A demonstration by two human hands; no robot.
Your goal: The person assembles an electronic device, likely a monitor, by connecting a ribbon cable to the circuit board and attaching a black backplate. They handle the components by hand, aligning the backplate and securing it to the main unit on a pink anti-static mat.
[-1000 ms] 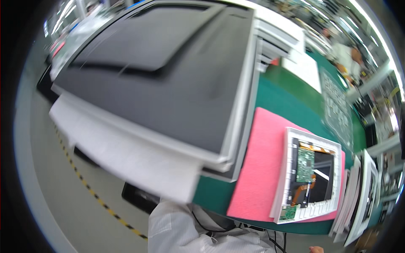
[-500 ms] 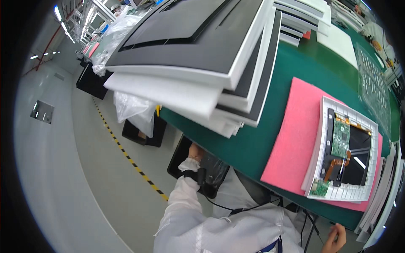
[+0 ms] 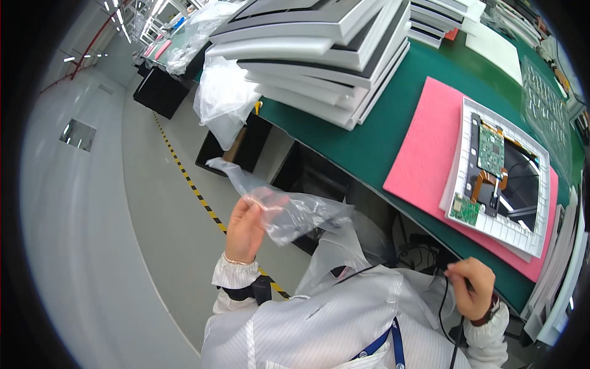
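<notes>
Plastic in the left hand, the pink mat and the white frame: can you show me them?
Plastic (image 3: 298, 213): head view, on its crinkled middle.
Pink mat (image 3: 421, 150): head view, on its bare left part.
White frame (image 3: 499, 232): head view, on its lower rim.

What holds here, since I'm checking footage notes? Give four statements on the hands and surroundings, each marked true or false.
1. The floor tape is red and white. False: it is yellow and black.
2. A white-framed display panel with green circuit boards lies over the pink mat. True.
3. The right hand lies on the pink mat. False: it is off the mat, near the table's edge.
4. The left hand holds clear plastic film. True.
</notes>
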